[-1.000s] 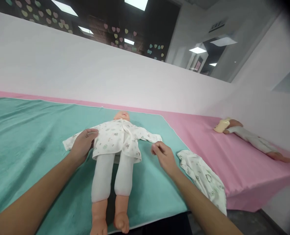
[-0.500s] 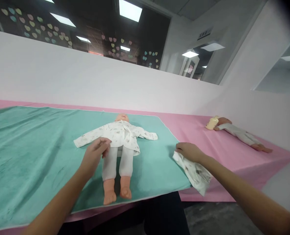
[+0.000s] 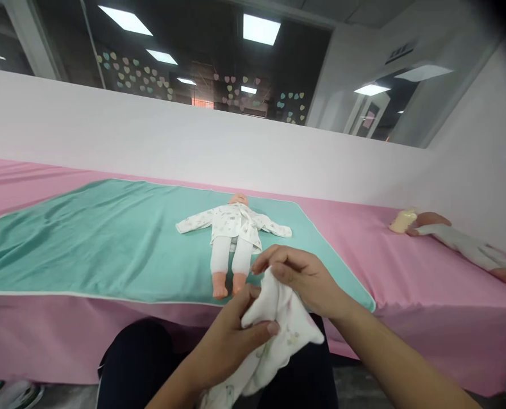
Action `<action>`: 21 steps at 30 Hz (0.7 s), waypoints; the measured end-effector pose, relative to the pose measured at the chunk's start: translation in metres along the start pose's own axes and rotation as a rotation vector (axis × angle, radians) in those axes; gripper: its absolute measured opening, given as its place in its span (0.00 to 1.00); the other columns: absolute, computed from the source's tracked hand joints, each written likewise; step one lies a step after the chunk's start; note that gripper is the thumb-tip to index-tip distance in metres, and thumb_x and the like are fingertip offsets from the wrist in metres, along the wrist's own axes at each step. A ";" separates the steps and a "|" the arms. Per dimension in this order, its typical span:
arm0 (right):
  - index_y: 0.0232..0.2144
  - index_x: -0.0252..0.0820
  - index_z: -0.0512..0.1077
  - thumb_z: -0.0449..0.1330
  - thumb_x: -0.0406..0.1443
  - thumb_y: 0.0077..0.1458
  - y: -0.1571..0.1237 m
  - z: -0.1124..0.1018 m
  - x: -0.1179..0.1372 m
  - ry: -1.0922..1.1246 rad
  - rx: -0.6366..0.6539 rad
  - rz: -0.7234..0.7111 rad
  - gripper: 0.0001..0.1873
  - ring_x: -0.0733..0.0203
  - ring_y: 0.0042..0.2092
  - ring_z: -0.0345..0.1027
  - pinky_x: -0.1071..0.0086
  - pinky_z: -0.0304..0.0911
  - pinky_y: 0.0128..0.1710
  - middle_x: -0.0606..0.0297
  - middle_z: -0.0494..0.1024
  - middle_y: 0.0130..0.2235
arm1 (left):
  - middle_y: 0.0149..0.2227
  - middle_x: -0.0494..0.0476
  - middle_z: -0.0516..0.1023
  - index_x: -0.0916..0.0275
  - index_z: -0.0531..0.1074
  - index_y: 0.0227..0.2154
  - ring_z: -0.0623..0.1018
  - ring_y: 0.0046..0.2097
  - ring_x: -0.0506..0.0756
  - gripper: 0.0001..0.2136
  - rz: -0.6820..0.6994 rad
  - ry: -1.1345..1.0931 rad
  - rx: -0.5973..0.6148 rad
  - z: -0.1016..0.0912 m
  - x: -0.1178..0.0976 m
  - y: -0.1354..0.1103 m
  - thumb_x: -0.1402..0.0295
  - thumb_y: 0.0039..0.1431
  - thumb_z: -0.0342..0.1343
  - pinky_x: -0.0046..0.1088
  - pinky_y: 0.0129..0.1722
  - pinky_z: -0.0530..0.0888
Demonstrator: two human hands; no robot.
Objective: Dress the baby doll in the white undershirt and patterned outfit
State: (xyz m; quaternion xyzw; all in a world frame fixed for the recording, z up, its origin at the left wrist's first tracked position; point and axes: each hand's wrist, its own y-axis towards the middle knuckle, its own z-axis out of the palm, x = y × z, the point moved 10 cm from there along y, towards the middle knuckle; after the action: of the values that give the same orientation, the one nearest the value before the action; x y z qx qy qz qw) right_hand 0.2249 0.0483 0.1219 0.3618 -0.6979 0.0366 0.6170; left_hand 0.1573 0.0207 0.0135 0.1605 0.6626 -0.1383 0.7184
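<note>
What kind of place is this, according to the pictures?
Probably a baby-care training room: a dressed baby doll lies on a teal towel over a long pink-covered table, a second doll lies farther right, and pastel heart stickers decorate the background.

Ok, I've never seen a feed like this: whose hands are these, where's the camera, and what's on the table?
There is no machine here: these are one person's two bare hands, filmed by a camera worn on the head, looking forward and down. The left hand and right hand both pinch a small white printed garment in their fingers, just short of the table's near edge. The table is covered by a pink sheet with a teal towel over it. A baby doll in a printed top lies face up on the towel. Far right, a second doll lies beside a baby bottle.
</note>
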 end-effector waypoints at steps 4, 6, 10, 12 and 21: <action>0.27 0.41 0.66 0.53 0.41 0.58 -0.014 -0.022 -0.036 0.261 -0.258 0.138 0.12 0.64 0.34 0.66 0.70 0.61 0.32 0.62 0.74 0.39 | 0.39 0.56 0.72 0.62 0.70 0.41 0.71 0.42 0.57 0.15 -0.002 -0.177 0.004 -0.017 -0.006 -0.015 0.59 0.55 0.54 0.31 0.41 0.69; 0.25 0.40 0.64 0.55 0.43 0.56 -0.025 -0.022 -0.059 0.409 -0.311 0.220 0.13 0.66 0.31 0.64 0.72 0.59 0.29 0.63 0.73 0.37 | 0.41 0.59 0.72 0.63 0.71 0.38 0.73 0.42 0.58 0.15 -0.001 -0.342 -0.023 -0.026 -0.011 -0.018 0.56 0.56 0.52 0.32 0.40 0.70; 0.23 0.39 0.61 0.58 0.44 0.53 -0.050 -0.017 -0.107 0.562 -0.401 0.367 0.17 0.71 0.23 0.54 0.76 0.51 0.23 0.72 0.64 0.22 | 0.41 0.58 0.74 0.61 0.70 0.40 0.76 0.38 0.57 0.14 0.080 -0.575 -0.106 -0.042 -0.026 -0.024 0.62 0.51 0.57 0.29 0.37 0.72; 0.23 0.39 0.61 0.57 0.45 0.54 -0.061 -0.011 -0.126 0.541 -0.401 0.412 0.17 0.71 0.23 0.54 0.76 0.49 0.23 0.72 0.63 0.21 | 0.38 0.56 0.76 0.59 0.69 0.42 0.77 0.35 0.56 0.18 0.110 -0.565 -0.180 -0.054 -0.027 -0.028 0.64 0.47 0.60 0.27 0.35 0.73; 0.25 0.39 0.73 0.60 0.57 0.41 -0.104 0.075 -0.169 0.327 -0.074 0.391 0.26 0.60 0.28 0.66 0.68 0.61 0.30 0.62 0.73 0.26 | 0.53 0.53 0.69 0.43 0.51 0.59 0.71 0.52 0.64 0.38 0.114 -0.220 -0.456 -0.090 0.008 -0.040 0.48 0.44 0.57 0.39 0.44 0.74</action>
State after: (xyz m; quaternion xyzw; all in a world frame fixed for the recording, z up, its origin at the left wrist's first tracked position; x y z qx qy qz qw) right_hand 0.2158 0.0120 -0.0873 0.1862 -0.6464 0.1876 0.7158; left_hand 0.0594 0.0220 -0.0024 0.0156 0.5843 0.0387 0.8104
